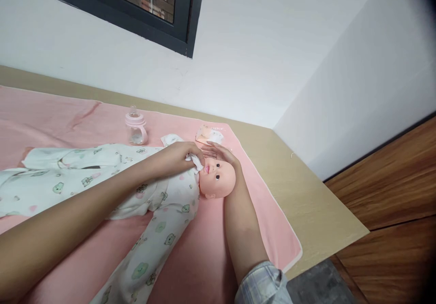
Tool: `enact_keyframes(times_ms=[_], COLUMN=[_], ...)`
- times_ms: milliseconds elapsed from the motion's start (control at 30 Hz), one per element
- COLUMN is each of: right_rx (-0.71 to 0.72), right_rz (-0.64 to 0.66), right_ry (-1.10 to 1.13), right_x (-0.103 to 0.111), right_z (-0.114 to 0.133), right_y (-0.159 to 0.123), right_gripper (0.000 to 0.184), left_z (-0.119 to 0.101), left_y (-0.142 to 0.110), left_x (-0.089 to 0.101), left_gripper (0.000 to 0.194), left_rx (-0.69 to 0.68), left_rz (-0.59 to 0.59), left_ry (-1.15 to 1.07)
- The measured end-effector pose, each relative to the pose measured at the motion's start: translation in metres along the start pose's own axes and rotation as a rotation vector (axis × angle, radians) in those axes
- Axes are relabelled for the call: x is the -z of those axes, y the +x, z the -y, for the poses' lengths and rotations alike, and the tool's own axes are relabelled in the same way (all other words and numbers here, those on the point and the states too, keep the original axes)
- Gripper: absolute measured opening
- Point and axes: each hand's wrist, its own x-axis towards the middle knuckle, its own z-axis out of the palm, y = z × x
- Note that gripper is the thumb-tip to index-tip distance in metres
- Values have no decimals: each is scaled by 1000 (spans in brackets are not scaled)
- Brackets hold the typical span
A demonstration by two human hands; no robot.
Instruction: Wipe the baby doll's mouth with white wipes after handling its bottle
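Observation:
A bald baby doll (223, 181) in a white outfit with green animal prints (177, 195) lies on its back on a pink mat (204, 245), head to the right. My left hand (179, 156) reaches across its chest, fingers closed on a white cloth (195, 161), which looks like a tissue or wipe, at the doll's chin and mouth. On the far side of the head, my right hand (223, 151) lies along the cheek with fingers stretched out. Its forearm passes beside the crown. Part of that palm is hidden by the doll's head.
A pink-lidded baby bottle (136, 129) with a handle stands on the mat beyond the doll. A small printed packet (209, 134) lies past my right hand. Bare tabletop (306, 204) borders the mat, with a wall and dark window frame (190, 18) behind. Wooden panels (391, 195) stand at right.

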Motion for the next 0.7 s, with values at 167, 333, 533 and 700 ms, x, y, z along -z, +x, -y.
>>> enact_keyframes(times_ms=[167, 333, 533, 700], right_rx=[16, 5, -6, -8], right_rz=[21, 12, 17, 0], right_ry=[21, 33, 25, 17], right_x=[0, 1, 5, 4], right_z=[0, -1, -3, -3], right_y=[1, 3, 7, 7], right_gripper=[37, 33, 38, 37], left_z=[3, -1, -3, 0], left_y=[2, 3, 4, 4], left_x=[-4, -6, -9, -9], left_gripper=[32, 30, 37, 35], left_rx=[-9, 32, 49, 32], left_rz=[-36, -95, -114, -130], left_ry=[-12, 2, 16, 39])
